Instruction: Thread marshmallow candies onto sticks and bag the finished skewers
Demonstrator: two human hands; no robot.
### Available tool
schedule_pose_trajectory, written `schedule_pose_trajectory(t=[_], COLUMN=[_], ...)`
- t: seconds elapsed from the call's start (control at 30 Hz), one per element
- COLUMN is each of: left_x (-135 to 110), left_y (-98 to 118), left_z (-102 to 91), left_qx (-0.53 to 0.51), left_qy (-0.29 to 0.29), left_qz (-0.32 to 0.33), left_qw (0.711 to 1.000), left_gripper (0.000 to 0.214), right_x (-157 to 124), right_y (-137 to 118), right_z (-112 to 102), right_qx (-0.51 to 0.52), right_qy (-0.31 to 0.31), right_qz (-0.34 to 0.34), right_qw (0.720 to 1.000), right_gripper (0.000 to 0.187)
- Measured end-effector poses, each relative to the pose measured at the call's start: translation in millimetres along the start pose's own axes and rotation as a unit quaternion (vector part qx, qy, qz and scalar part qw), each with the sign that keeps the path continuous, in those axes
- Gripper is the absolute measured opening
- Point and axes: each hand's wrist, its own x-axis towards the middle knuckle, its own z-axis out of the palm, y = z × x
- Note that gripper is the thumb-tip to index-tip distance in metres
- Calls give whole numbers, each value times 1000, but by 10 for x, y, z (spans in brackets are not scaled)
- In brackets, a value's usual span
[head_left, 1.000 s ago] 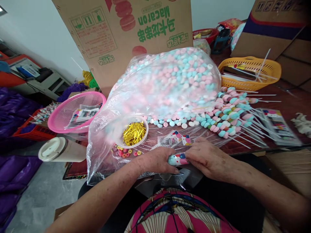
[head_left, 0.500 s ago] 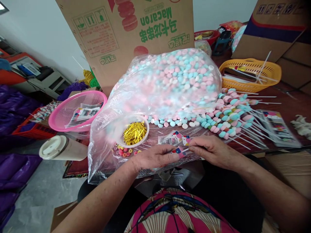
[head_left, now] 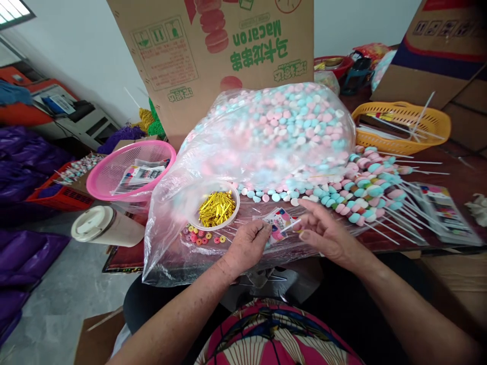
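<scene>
My left hand [head_left: 249, 244] is closed in a pinch on a small printed wrapper packet [head_left: 279, 224] at the table's near edge. My right hand [head_left: 323, 230] hovers just right of the packet with its fingers spread and nothing in them; a thin white stick shows between the two hands. Right behind the hands lies a big clear plastic bag [head_left: 274, 134] full of pink, blue and white candies. A small white cup of gold twist ties [head_left: 216, 208] stands left of the packet, with coloured ring candies [head_left: 201, 236] in front of it.
Finished candy skewers [head_left: 371, 185] are piled right of the bag, beside a stack of printed wrappers [head_left: 443, 208]. A pink basket [head_left: 131, 170] and a white lidded cup [head_left: 104, 227] sit at left, a yellow basket [head_left: 403, 119] at back right, a "Macaron" carton [head_left: 224, 50] behind.
Both hands rose from my lap to the table edge. The right hand let go of the packet and spread its fingers; the left hand kept hold.
</scene>
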Motion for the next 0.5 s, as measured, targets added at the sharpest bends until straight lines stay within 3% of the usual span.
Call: schedule_pose_trajectory(t=[0.1,0.17,0.23,0.3,0.37,0.43,0.5], left_x=[-22,-42,-55,-60,-61,-69,-86], left_y=[-6,-8,-5,16,58,105,125], left_z=[60,60,-21,-170,-329,-437,-464], left_qx=[25,-3,-75,-126,-102,-32,28], left_qy=[20,26,-48,-179,-260,-256,-246], left_qz=[6,7,12,25,45,71,85], left_qw=[999,1000,996,975,959,963,965], left_gripper=[27,22,23,27,28,26,20], right_x=[-50,-58,-51,-40,-30,-21,-11], right_y=[93,86,40,-17,-64,-98,-125], right_z=[246,395,471,487,489,511,544], right_qx=[55,67,104,143,179,187,104], right_qy=[-3,15,31,15,-3,7,52], right_qz=[50,56,61,65,67,65,18], right_qw=[997,996,992,987,982,980,993], right_gripper=[25,30,32,29,29,27,24])
